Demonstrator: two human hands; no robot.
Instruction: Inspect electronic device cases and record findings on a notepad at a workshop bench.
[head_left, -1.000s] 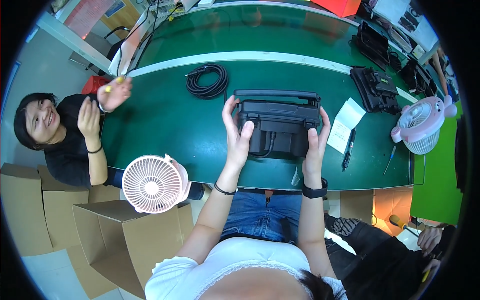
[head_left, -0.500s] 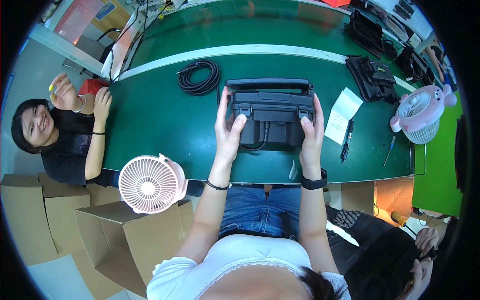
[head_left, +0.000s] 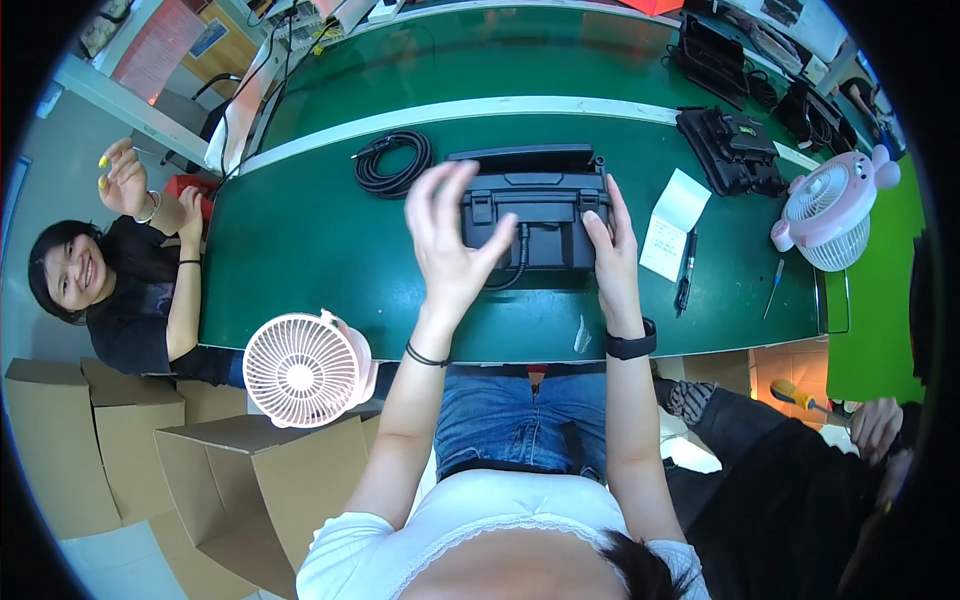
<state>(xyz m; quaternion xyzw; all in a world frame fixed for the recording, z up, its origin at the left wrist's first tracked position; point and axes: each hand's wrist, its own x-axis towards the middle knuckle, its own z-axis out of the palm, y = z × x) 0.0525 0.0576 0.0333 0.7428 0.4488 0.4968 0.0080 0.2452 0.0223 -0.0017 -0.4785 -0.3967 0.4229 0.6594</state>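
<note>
A black plastic case (head_left: pixel 540 205) stands on the green table in front of me, with two latches on its near side, a handle bar along its far side and a short cable looping from its front. My right hand (head_left: pixel 618 250) grips the case's right side, thumb beside the right latch and fingers along the edge. At the left end, my left hand (head_left: pixel 450 240) is raised with its fingers spread and holds nothing; it covers part of the case's left side.
A coiled black cable (head_left: pixel 364 180) lies beyond my left hand. Right of the case are a folded paper sheet (head_left: pixel 664 250), a black pen (head_left: pixel 686 270), a thin blue screwdriver (head_left: pixel 774 288) and a pink fan (head_left: pixel 820 215). Another fan (head_left: pixel 300 370) stands near left; a person (head_left: pixel 140 300) sits at the left.
My left hand has let go of the case's left side and opened. My right hand keeps its hold. At lower right, another person's hand now shows near a yellow-handled screwdriver.
</note>
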